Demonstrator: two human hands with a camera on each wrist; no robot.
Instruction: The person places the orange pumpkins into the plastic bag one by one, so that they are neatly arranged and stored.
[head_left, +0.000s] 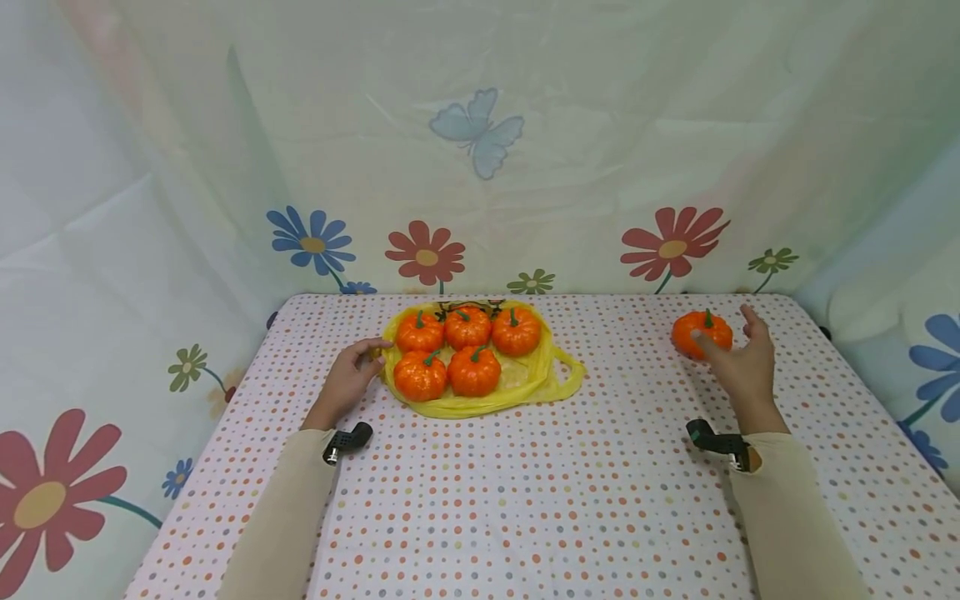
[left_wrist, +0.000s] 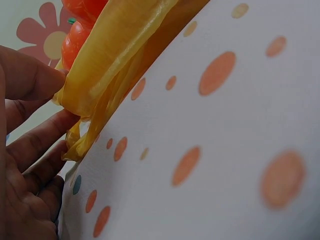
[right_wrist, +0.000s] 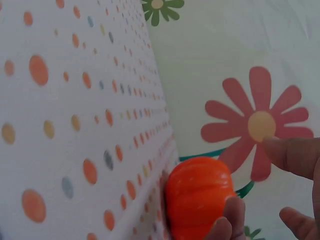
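Note:
A yellow plastic bag (head_left: pixel 480 408) lies spread on the table with several small orange pumpkins (head_left: pixel 474 372) with green stems inside its rim. At the bag's left edge, my left hand (head_left: pixel 351 375) pinches the thin plastic between thumb and fingers; the left wrist view shows the gathered bag edge (left_wrist: pixel 95 90) at the fingertips. Far to the right stands one single orange pumpkin (head_left: pixel 703 333), upright on the table. Around its near right side my right hand (head_left: pixel 744 367) is spread, thumb and fingers apart. In the right wrist view, fingertips (right_wrist: pixel 235 212) overlap the pumpkin's lower side.
A white table (head_left: pixel 480 500) with coloured dots runs back to a hanging cloth (head_left: pixel 570 183) printed with flowers and a butterfly. The bag's yellow handle loop (head_left: pixel 573 375) sticks out to the right. Each wrist wears a small black camera (head_left: pixel 716 443).

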